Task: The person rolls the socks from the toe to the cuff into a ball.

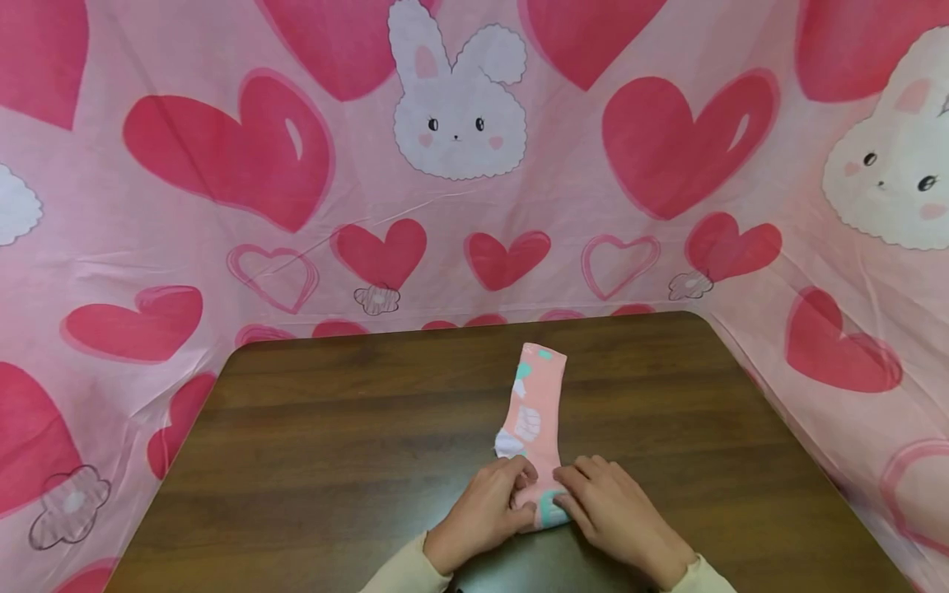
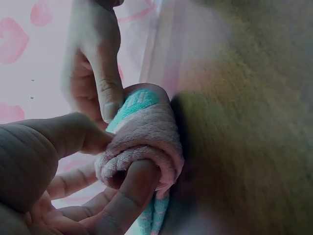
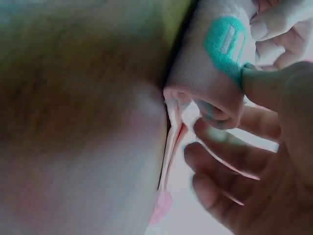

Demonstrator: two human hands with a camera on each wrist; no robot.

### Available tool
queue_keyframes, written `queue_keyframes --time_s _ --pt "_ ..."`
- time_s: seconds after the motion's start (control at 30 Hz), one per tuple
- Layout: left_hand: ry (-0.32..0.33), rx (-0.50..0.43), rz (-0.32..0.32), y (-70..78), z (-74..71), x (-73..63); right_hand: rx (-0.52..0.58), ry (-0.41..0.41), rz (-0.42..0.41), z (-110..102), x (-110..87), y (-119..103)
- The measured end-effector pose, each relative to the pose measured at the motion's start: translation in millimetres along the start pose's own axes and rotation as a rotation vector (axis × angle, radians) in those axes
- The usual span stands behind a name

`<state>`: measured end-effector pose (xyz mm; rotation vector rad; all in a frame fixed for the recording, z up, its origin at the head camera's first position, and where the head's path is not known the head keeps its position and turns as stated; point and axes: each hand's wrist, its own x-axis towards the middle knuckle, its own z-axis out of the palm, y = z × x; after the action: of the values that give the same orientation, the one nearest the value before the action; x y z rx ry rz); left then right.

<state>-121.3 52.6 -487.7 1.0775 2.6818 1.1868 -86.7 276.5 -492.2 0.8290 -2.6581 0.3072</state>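
A pink sock (image 1: 544, 403) with mint and white patches lies on the table, its cuff pointing away from me. The near end is wound into a roll (image 2: 146, 125), and layers of fabric show at its ends. At the roll's left end, my left hand (image 1: 482, 506) pinches it between thumb and fingers, one fingertip tucked at the spiral opening. My right hand (image 1: 619, 511) holds the other end. In the right wrist view its thumb presses beside a mint patch (image 3: 227, 46), with the fingers bent around the far side. The unrolled part lies flat beyond both hands.
The dark wood-grain table (image 1: 334, 428) has rounded far corners. A pink cloth (image 1: 563, 189) printed with red hearts and white bunnies hangs behind it and along both sides.
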Motion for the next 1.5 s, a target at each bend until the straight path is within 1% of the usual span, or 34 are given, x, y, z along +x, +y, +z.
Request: queue_keyframes --time_s 0.1,0.23,0.33,0.43,0.5,0.6,0.7,0.73,0.8,0.9,1.0,1.13,1.23,1.37,1.5 --pt "0.000 0.033 0.031 1.0 -1.2 1.1 0.006 0.075 -0.035 -1.4 0.9 -0.7" --pt "-0.017 0.067 0.044 2.7 -2.3 2.7 0.075 0.143 -0.120 -5.7 0.7 -3.3" --pt "-0.015 0.096 0.049 3.5 -2.3 2.7 0.100 0.144 -0.163 -8.1 -0.8 -4.4" --pt "0.002 0.145 0.056 4.0 -1.4 2.0 0.094 0.115 -0.161 -8.9 -2.1 -3.8" --pt "0.031 0.197 0.072 4.0 -0.6 1.5 0.086 0.095 -0.151 -8.7 -2.5 -3.1" --pt "0.092 0.252 0.145 2.9 0.9 1.2 0.084 0.083 -0.151 -8.0 -2.9 -2.3" --pt "0.158 0.283 0.259 0.3 4.1 2.1 0.083 0.081 -0.154 -7.7 -3.0 -2.2" --pt "0.171 0.286 0.298 -0.1 4.9 2.5 0.081 0.081 -0.154 -7.6 -3.0 -2.1" --pt "0.179 0.298 0.351 -0.7 6.0 3.1 0.079 0.079 -0.154 -7.3 -2.9 -2.2" --pt "0.148 0.356 0.380 -0.1 5.2 3.3 0.074 0.074 -0.151 -6.5 -3.0 -2.4" --pt "0.099 0.400 0.384 0.4 3.6 2.7 0.068 0.069 -0.150 -5.0 -3.6 -2.3" --pt "0.066 0.409 0.385 2.4 3.0 2.9 0.071 0.062 -0.136 -3.4 -3.8 -0.9" --pt "0.028 0.438 0.366 5.4 2.3 4.3 0.078 0.056 -0.114 -2.6 -3.9 0.2" --pt "-0.039 0.503 0.322 8.3 1.2 4.8 0.082 0.049 -0.100 -1.4 -4.9 0.2" --pt "-0.066 0.543 0.290 8.4 3.3 3.7 0.088 0.045 -0.090 0.6 -5.5 -1.0"
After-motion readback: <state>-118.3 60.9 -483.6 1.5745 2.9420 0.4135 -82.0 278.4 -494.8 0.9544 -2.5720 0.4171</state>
